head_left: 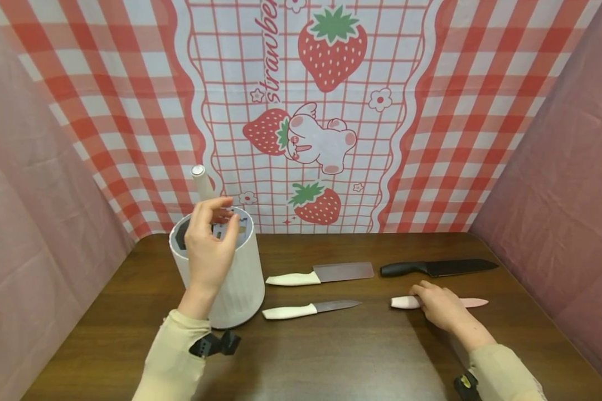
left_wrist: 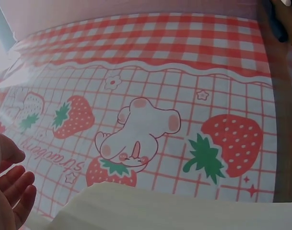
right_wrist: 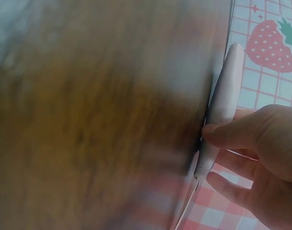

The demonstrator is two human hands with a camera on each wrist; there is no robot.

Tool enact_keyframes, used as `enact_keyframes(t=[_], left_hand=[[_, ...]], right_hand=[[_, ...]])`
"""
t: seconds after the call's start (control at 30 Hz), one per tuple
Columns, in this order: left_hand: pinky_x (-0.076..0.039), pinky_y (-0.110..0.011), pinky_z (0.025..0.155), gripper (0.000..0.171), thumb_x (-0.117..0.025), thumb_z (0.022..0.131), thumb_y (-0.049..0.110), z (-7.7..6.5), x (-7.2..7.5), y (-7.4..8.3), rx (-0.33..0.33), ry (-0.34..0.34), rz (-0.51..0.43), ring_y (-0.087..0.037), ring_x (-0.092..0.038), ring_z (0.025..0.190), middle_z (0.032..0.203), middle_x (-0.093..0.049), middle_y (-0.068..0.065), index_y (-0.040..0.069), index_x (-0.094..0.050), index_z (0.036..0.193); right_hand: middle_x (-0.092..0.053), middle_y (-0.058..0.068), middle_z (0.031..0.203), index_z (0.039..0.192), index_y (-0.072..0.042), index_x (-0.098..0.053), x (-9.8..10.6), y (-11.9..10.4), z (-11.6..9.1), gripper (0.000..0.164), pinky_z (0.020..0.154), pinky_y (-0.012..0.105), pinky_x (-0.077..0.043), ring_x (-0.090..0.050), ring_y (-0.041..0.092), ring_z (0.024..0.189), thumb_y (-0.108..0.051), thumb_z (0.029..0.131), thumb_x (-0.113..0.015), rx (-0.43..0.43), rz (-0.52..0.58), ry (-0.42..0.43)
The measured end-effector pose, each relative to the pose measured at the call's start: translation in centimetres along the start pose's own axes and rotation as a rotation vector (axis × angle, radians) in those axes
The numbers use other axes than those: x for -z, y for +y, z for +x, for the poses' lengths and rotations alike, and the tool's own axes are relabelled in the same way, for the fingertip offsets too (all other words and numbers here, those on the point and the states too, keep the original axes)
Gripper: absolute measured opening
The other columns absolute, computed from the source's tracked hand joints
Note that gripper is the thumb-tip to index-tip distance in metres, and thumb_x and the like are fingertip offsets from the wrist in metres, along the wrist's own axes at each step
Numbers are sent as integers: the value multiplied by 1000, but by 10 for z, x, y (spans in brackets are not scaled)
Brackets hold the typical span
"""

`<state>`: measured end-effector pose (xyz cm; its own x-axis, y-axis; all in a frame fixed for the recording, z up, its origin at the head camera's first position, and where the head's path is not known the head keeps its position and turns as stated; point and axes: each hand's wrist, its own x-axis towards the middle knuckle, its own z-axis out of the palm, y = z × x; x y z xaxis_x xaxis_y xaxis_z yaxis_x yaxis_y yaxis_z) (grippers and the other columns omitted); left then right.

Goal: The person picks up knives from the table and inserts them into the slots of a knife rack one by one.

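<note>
My right hand (head_left: 438, 305) holds a pink knife (head_left: 474, 303) by its pale handle (right_wrist: 228, 91). In the right wrist view the thumb lies on one side of that handle and the fingers on the other. The knife lies level at the table's right, blade pointing right. My left hand (head_left: 212, 242), empty, is over the white round knife block (head_left: 251, 284), its fingers loosely curved apart from the thumb (left_wrist: 10, 151). Just behind it a white handle (head_left: 199, 179) with a shiny end cap stands up from the block.
Between the block and my right hand lie a white-handled cleaver (head_left: 343, 272) and, nearer, a small white-handled knife (head_left: 291, 312). A black knife (head_left: 438, 268) lies just behind the pink one. A strawberry-print cloth (head_left: 291, 72) hangs along the table's back edge, pink cloth (head_left: 562, 139) at the sides.
</note>
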<state>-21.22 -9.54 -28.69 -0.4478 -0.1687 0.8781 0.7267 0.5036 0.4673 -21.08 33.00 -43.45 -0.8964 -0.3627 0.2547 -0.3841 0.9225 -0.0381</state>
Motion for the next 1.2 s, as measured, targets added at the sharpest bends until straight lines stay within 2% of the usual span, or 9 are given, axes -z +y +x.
enact_keyframes(t=[0.17, 0.43, 0.67, 1.1, 1.2], left_hand=[[-46, -21, 72, 26, -63, 79, -5, -4, -2, 0, -15, -14, -2, -19, -59, 81, 97, -60, -11, 1, -61, 104], [-48, -29, 70, 26, -64, 78, -4, -9, -8, 1, -29, -48, -14, -19, -59, 80, 97, -60, -12, 2, -62, 103], [-49, -27, 70, 21, -62, 77, -7, -12, -10, 1, -47, -69, -9, -19, -59, 80, 96, -60, -10, 3, -64, 96], [-47, -24, 69, 27, -61, 77, -6, -20, -16, 1, 4, -97, 1, -16, -58, 76, 94, -61, -8, 3, -61, 103], [-47, -25, 69, 27, -62, 78, -4, -23, -16, 1, 17, -110, 9, -16, -58, 76, 96, -60, -8, 3, -60, 104]], right_hand=[[-57, 2, 80, 86, -11, -60, 0, 0, 0, 21, 57, 43, -46, -60, 23, 69, 4, 72, -64, 2, 1, -9], [-57, 1, 81, 86, -13, -60, 2, -1, 0, 21, 60, 45, -47, -60, 24, 70, 3, 74, -64, -10, -5, -33], [-57, 0, 81, 90, -12, -61, 5, -2, -2, 22, 64, 46, -47, -60, 23, 70, 1, 74, -66, -5, -28, -45], [-57, 0, 81, 94, -10, -61, 9, -1, -2, 24, 62, 44, -46, -60, 20, 71, 2, 73, -65, 19, -35, 10], [-56, 0, 81, 96, -9, -62, 11, -2, -2, 24, 58, 41, -45, -59, 20, 70, 2, 74, -65, 11, -13, 7]])
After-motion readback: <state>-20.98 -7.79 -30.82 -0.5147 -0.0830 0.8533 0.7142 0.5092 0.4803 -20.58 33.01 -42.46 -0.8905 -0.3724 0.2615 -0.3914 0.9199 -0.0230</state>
